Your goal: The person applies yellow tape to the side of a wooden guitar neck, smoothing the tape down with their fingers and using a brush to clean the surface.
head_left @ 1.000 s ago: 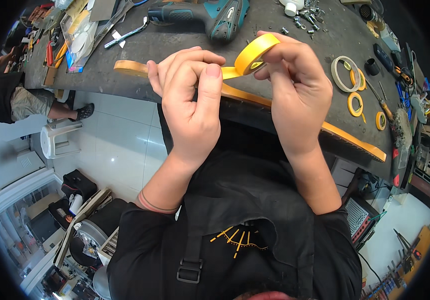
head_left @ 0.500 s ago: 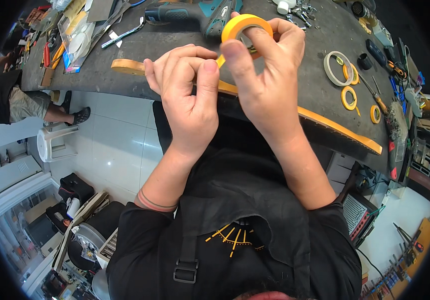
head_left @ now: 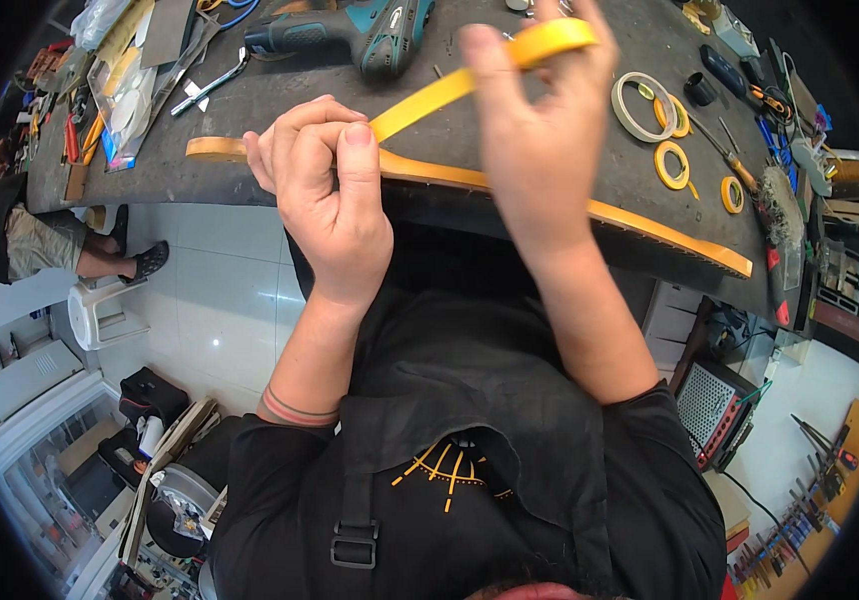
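Observation:
Between my two hands a strip of yellow masking tape (head_left: pixel 425 104) is stretched taut, rising to the right. My left hand (head_left: pixel 325 205) is closed, pinching the strip's free end between thumb and fingers. My right hand (head_left: pixel 542 165), blurred by motion, grips the tape roll, with its thumb on the near side and its fingers partly hidden behind it. Beneath both hands, a long, slim wooden guitar neck (head_left: pixel 672 240) lies along the bench's front edge. Small fret ends show along its right part, and my hands cover some of its length.
On the dark bench (head_left: pixel 240 110) lie a teal-and-black power drill (head_left: pixel 390 35) and a metal wrench (head_left: pixel 212 84). To the right are a pale tape roll (head_left: pixel 621 105), several yellow rolls (head_left: pixel 672 166) and a brush (head_left: pixel 778 200). Another person's legs (head_left: pixel 100 250) show at left, near a white stool (head_left: pixel 85 315).
My right hand has moved right with the tape roll, drawing out a longer strip. My left hand keeps its pinch on the end. The whole view has shifted slightly.

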